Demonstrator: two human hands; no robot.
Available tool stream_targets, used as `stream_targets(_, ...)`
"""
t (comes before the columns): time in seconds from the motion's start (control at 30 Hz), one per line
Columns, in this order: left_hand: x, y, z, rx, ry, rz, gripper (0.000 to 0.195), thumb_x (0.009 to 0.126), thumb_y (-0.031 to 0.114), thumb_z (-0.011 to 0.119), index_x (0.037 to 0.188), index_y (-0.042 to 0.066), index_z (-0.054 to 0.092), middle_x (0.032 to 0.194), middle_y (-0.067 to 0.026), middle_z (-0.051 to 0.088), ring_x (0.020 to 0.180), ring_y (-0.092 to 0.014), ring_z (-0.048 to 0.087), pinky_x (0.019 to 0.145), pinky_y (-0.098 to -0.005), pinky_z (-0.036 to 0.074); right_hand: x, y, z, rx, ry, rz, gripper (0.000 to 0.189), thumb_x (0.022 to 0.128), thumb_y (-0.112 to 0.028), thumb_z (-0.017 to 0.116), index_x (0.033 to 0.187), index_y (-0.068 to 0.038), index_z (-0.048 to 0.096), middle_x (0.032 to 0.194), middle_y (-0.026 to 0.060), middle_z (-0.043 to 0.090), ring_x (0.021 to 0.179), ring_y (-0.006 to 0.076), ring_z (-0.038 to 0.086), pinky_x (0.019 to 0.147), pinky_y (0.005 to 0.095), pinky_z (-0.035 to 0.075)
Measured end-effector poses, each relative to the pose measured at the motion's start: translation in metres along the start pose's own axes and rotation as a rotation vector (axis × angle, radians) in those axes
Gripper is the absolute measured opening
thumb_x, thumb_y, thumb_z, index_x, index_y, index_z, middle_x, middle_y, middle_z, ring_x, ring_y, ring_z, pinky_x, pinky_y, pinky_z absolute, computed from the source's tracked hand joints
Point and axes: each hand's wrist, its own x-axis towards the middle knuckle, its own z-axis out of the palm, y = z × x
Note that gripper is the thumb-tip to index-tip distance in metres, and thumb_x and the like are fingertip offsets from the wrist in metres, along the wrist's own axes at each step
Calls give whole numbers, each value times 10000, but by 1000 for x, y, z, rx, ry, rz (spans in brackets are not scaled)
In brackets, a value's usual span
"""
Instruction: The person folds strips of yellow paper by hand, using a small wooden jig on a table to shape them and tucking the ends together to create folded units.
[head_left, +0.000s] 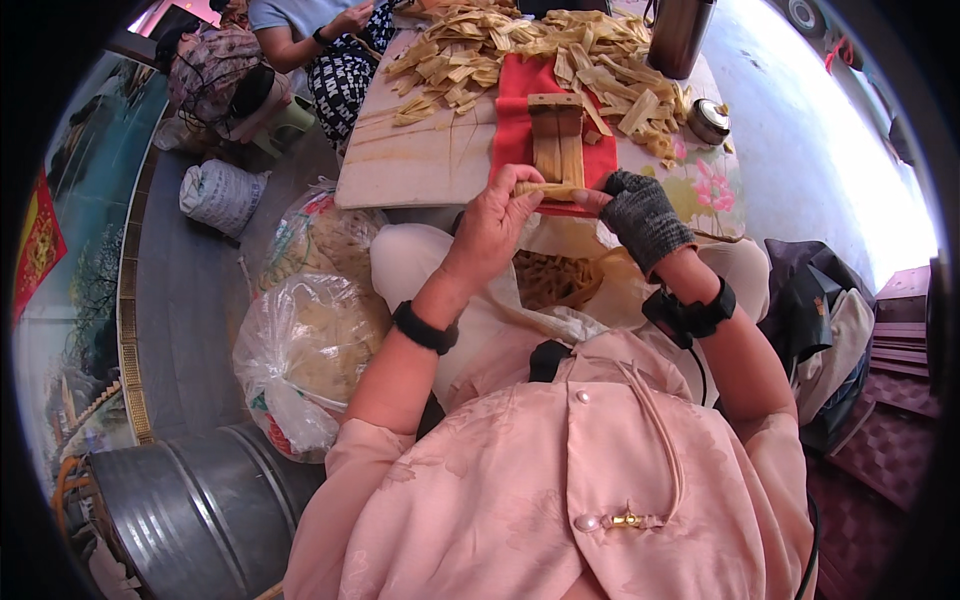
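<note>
Between both hands, at the near edge of the table, is a folded pale-yellow strip (546, 190), perhaps dried tofu skin. My left hand (501, 217) is bare and pinches its left end between thumb and fingers. My right hand (637, 214), in a grey knitted fingerless glove, holds the right end with the thumb in front. Just beyond the strip lies a small wooden block or frame (556, 112) with a flat yellowish piece (556, 159) on it. Under these is a red cloth (514, 97). A large heap of similar dry strips (480, 52) covers the far part of the table.
On the table (420, 169) stand a brown metal tumbler (681, 37) and a small round tin (709, 121). Filled plastic bags (307, 352) and a metal drum (202, 510) are at the left. An open bag of pieces (559, 279) sits between the knees. Another person (300, 37) sits at the far left.
</note>
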Motion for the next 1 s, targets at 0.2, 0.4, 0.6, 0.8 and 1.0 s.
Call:
stream_targets(0.2, 26, 0, -2, 33, 58, -91, 104, 896, 123, 516, 961, 42, 511, 702, -27, 515, 667, -102, 470, 613, -249, 415, 25, 12, -4, -168, 78, -101, 326, 826, -343, 579, 789, -22, 620, 690, 172, 576, 698, 334, 576, 635, 394, 450)
stream_targets(0.4, 54, -28, -4, 182, 119, 15, 166, 861, 170, 537, 961, 37, 533, 758, -119, 597, 706, -207, 576, 639, -327, 452, 46, 16, -2, -445, 230, -383, 133, 798, -136, 544, 894, -137, 635, 776, 136, 606, 773, 319, 604, 679, 406, 483)
stream_targets(0.6, 35, -7, -3, 601, 110, -245, 257, 848, 272, 491, 994, 69, 553, 861, -214, 617, 846, -370, 595, 707, -426, 468, 51, 34, 22, -214, 234, -94, 171, 795, -200, 499, 804, -49, 577, 771, 183, 558, 769, 387, 538, 706, 449, 433)
stream_targets(0.8, -50, 12, 10, 604, 216, 241, 388, 666, 119, 680, 1045, 124, 593, 1098, -116, 472, 1052, -302, 465, 897, -368, 403, -12, 51, 10, 552, 97, 221, 176, 884, -160, 537, 726, -122, 469, 586, -52, 380, 496, 60, 358, 434, 229, 297)
stream_targets(1.0, -128, 14, -64, 924, 704, 48, 463, 638, 79, 680, 1081, 103, 550, 1137, -131, 450, 1101, -320, 433, 951, -424, 342, -45, 41, 19, 497, 106, 2, 163, 897, -184, 544, 976, -42, 547, 675, 22, 550, 576, 95, 496, 533, 223, 384)
